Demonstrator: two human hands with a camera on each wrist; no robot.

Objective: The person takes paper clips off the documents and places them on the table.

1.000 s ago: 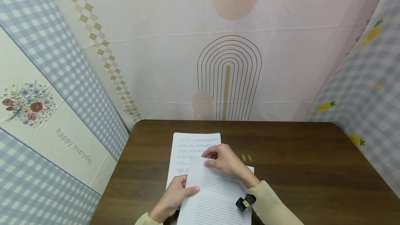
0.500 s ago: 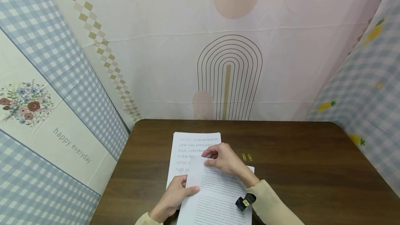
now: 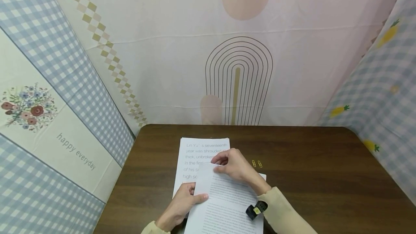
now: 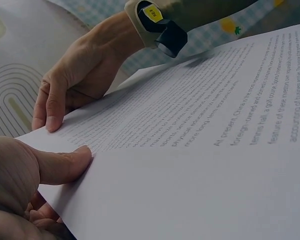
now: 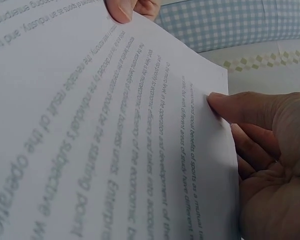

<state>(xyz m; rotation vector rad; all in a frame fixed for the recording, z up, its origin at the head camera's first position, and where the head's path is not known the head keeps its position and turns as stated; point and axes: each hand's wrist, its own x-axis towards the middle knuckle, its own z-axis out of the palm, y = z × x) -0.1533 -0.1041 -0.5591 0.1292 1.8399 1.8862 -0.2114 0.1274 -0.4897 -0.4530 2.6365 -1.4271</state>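
Note:
Held tilted near the table's front is a set of printed sheets (image 3: 232,205) in small type. My left hand (image 3: 180,203) grips their left edge, thumb on top and fingers underneath, as the left wrist view also shows. At the top edge near the left corner, my right hand (image 3: 235,167) pinches the sheets; its thumb (image 5: 240,107) lies on the printed face in the right wrist view. Behind them a stack of large-print pages (image 3: 190,154) lies on the table, its lower right part covered by the held sheets and my right hand.
Two yellow paper clips (image 3: 254,163) lie on the brown wooden table (image 3: 312,183), right of the page stack. A patterned cloth (image 3: 169,64) hangs behind the table, with checked cloths at both sides. A black wrist device (image 3: 256,209) sits at my right sleeve.
The right hand and the top of the held sheets have shifted very slightly right. Both hands keep their hold, and the page stack and paper clips stay put.

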